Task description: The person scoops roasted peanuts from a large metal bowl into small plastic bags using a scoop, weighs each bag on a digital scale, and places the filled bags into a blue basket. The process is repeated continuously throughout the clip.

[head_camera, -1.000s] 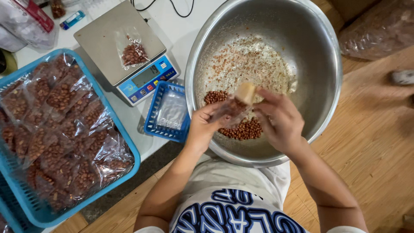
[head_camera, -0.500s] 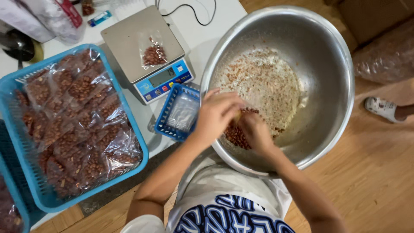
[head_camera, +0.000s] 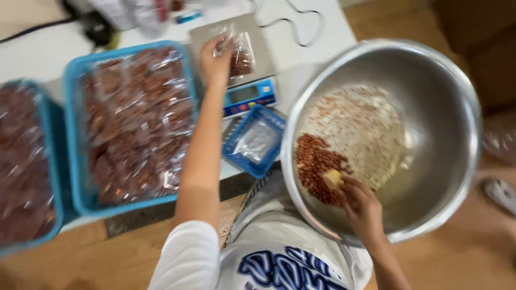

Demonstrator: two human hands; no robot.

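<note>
- Clear plastic packet (head_camera: 239,53) of reddish-brown nuts, on the scale.
- Scale's screen (head_camera: 244,93): small grey rectangle, blue front panel.
- Filled clear packets (head_camera: 137,118) heaped in blue basket.
- Empty clear bags (head_camera: 258,140) in small blue tray.

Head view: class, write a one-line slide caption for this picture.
Left hand holds a small clear bag over the scale; right hand scoops peanuts in the steel bowl.

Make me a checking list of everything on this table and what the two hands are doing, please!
Surface: white tabletop above a wooden floor.
Job's things: small clear bag of peanuts on the digital scale; steel bowl holding peanuts; small scoop.
Clutter: blue basket of filled bags; second basket; small blue tray of empty bags.
Grippers: left hand pinches the bag; right hand holds the scoop.
Cables: black cord behind the scale.
Surroundings: sandal, blurred.
</note>
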